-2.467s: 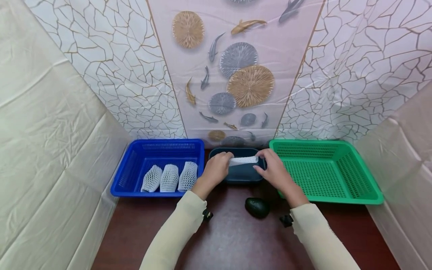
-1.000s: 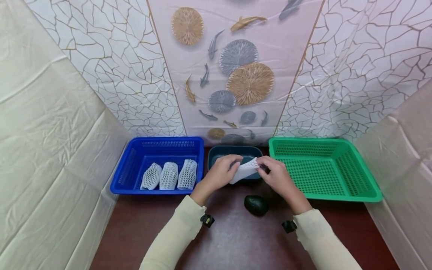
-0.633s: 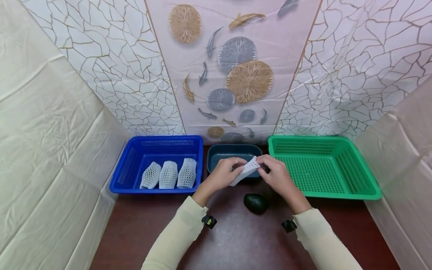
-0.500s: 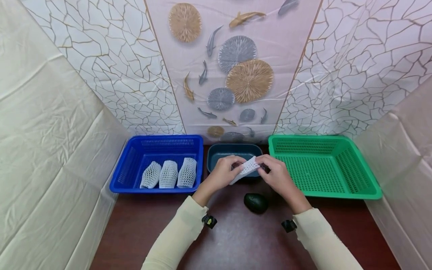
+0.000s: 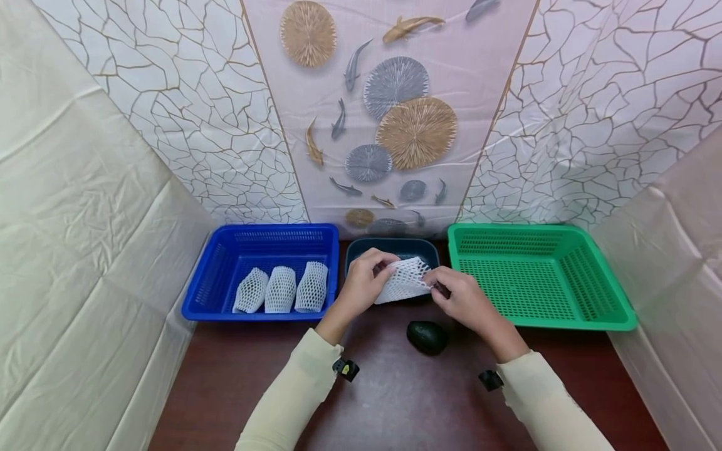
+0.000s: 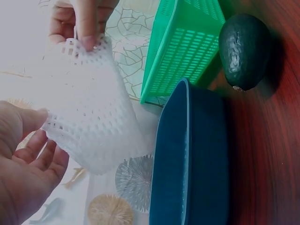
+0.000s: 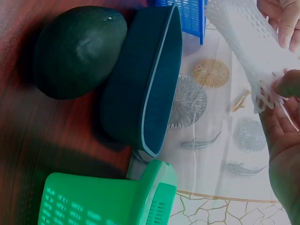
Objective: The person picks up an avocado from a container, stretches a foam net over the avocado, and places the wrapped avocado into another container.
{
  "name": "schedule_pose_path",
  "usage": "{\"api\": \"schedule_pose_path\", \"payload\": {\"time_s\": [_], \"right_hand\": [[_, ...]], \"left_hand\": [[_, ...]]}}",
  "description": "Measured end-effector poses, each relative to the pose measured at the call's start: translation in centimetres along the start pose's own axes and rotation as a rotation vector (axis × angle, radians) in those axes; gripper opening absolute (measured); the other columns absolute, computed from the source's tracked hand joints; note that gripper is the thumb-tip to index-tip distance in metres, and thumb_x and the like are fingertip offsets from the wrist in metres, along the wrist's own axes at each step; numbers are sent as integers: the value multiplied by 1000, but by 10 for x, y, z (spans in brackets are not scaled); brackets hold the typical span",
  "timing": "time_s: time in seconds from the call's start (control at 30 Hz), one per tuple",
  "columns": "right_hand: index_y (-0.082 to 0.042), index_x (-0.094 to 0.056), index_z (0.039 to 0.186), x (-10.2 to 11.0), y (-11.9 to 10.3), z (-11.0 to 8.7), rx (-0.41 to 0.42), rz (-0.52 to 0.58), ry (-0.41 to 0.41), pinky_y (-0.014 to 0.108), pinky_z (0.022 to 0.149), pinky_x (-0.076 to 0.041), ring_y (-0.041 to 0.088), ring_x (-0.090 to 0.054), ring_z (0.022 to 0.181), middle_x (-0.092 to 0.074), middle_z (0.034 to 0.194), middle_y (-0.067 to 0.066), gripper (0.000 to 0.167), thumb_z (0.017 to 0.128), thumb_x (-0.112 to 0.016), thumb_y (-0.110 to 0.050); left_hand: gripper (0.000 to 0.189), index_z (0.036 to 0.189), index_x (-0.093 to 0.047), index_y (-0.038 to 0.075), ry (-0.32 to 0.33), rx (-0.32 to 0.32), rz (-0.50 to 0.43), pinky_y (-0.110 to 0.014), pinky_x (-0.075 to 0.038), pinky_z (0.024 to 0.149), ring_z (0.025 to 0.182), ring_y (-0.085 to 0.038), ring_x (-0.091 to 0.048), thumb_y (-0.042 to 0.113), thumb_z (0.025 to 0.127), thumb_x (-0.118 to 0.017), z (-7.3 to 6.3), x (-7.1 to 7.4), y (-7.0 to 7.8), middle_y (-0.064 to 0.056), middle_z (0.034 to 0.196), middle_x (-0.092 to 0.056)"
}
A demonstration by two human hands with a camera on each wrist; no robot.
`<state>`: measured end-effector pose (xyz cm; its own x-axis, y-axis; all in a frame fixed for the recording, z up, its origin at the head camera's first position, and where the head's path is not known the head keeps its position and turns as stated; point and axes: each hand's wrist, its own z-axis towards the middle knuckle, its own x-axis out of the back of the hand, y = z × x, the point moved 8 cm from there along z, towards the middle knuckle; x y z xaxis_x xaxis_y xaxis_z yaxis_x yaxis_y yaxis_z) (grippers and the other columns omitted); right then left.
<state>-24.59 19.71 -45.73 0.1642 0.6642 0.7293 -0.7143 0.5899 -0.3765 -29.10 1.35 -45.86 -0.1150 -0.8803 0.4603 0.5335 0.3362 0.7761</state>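
Both hands hold a white foam fruit net (image 5: 402, 280) over the front of the dark teal tub (image 5: 352, 250). My left hand (image 5: 363, 279) pinches its upper left edge between thumb and fingers. At the other end, my right hand (image 5: 459, 294) grips the net's open mouth, thumb on top in the right wrist view. The mesh is spread out flat and wide, with nothing seen inside it. A dark green avocado (image 5: 427, 337) lies bare on the table in front of the tub, below the hands.
To the left, a blue basket (image 5: 194, 300) holds three fruits in white foam nets (image 5: 281, 289). A green basket (image 5: 612, 282) stands to the right. The reddish-brown table (image 5: 389, 407) runs between fabric side walls, with a patterned cloth (image 5: 417, 134) behind.
The folded white net has been opened out into a wide mesh. My right hand has moved slightly down since half a second ago; the avocado stays on the table.
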Motion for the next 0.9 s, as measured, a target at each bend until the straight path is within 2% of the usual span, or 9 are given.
{"api": "schedule_pose_path", "payload": {"time_s": [0.23,0.33,0.43,0.53,0.73,0.9], "right_hand": [[-12,-70,101,-10,2,-6,-115,-22,-107,36,76,-61,15,-70,91,-73,100,0,20,89,-75,3],[-12,-70,102,-13,3,-9,-155,-23,-135,36,76,-60,13,-68,89,-73,100,0,19,90,-75,0],[-12,-70,104,-13,1,-10,-166,-20,-133,38,76,-60,14,-68,89,-73,101,0,18,90,-76,-2],[-11,-71,108,-10,-3,-9,-136,-10,-104,40,79,-60,17,-69,95,-73,107,3,22,89,-74,0],[-7,-72,119,3,-13,-5,1,-10,-47,42,87,-57,24,-65,113,-72,121,7,44,84,-60,17],[-4,-71,124,10,-12,-3,89,-80,-57,42,97,-49,28,-59,119,-69,128,8,48,82,-66,19]], "left_hand": [[15,112,-76,6,57,-6,10,-25,-54,73,88,-14,-61,10,100,-68,0,8,0,-4,100,-66],[16,113,-75,4,46,-2,13,-25,-54,73,88,-14,-61,9,100,-67,0,8,0,-4,101,-67],[18,114,-75,4,9,10,25,-24,-54,74,88,-14,-62,11,101,-66,-1,6,1,-5,104,-69],[19,117,-75,6,-27,22,42,-24,-52,74,88,-15,-62,12,102,-65,-1,4,1,-5,109,-71],[22,120,-75,11,-76,53,49,-28,-55,80,98,-15,-65,14,104,-62,-1,2,-3,-3,115,-72],[22,120,-76,13,-129,70,22,-35,-58,87,106,-19,-68,14,105,-60,1,1,-5,-4,118,-74]]}}
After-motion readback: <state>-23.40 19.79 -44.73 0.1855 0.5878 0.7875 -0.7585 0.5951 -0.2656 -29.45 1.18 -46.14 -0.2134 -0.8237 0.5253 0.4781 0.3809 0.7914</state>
